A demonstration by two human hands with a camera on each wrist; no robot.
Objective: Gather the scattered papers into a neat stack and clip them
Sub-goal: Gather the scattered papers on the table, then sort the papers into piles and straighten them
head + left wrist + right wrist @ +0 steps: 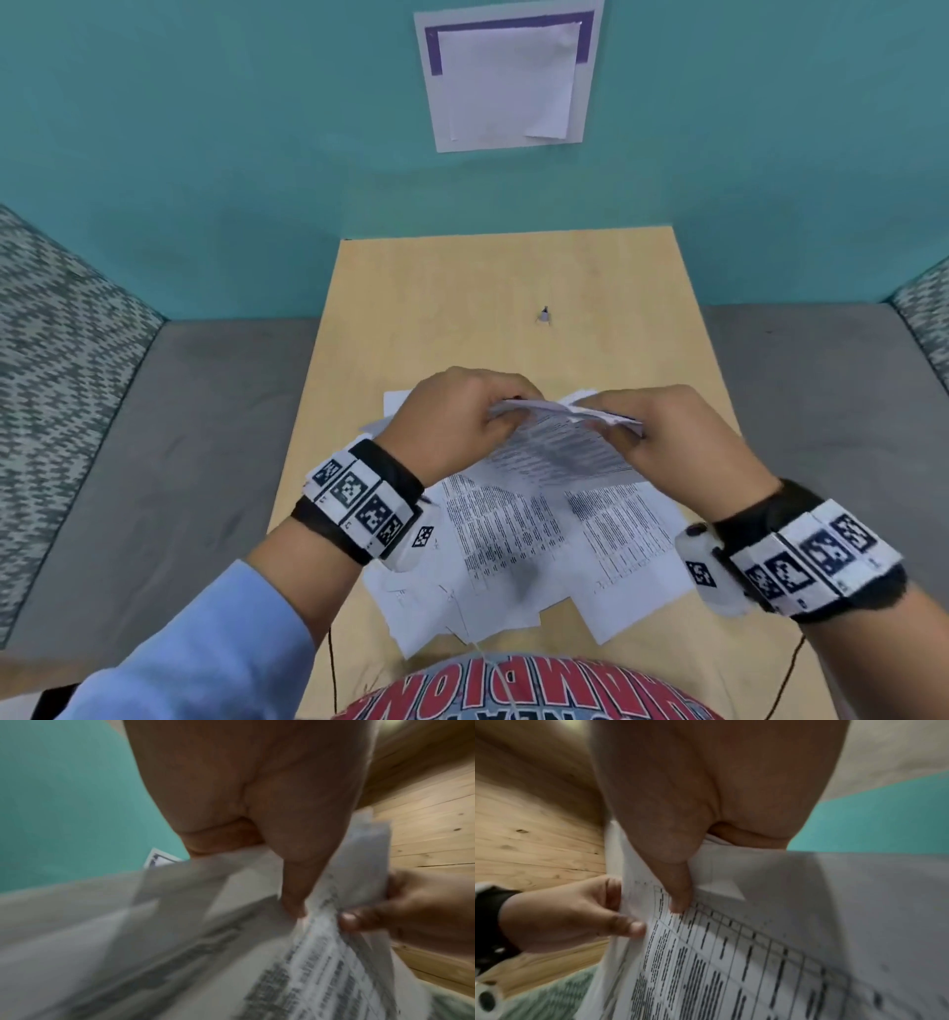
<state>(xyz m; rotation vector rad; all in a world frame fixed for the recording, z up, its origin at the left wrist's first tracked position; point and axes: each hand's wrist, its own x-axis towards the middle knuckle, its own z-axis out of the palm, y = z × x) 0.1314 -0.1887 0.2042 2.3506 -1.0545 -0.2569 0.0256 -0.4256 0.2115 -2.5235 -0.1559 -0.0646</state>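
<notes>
Several printed white papers (554, 519) hang fanned and uneven over the wooden table (436, 288), held up by their far edge. My left hand (462, 416) pinches that edge on the left, my right hand (662, 431) on the right. In the left wrist view my thumb presses on the papers (231, 953), and the right hand (411, 910) grips beside it. In the right wrist view my thumb lies on the printed papers (731, 963), and the left hand (572, 914) pinches their edge. A small black binder clip (544, 315) lies on the table beyond both hands.
A teal wall (205, 154) rises behind the table with a paper sheet (506, 77) pinned on it. Grey seats (169, 462) flank the table, with patterned cushions (56, 334) at both sides. Thin black cables (331, 663) run over the table's near edge.
</notes>
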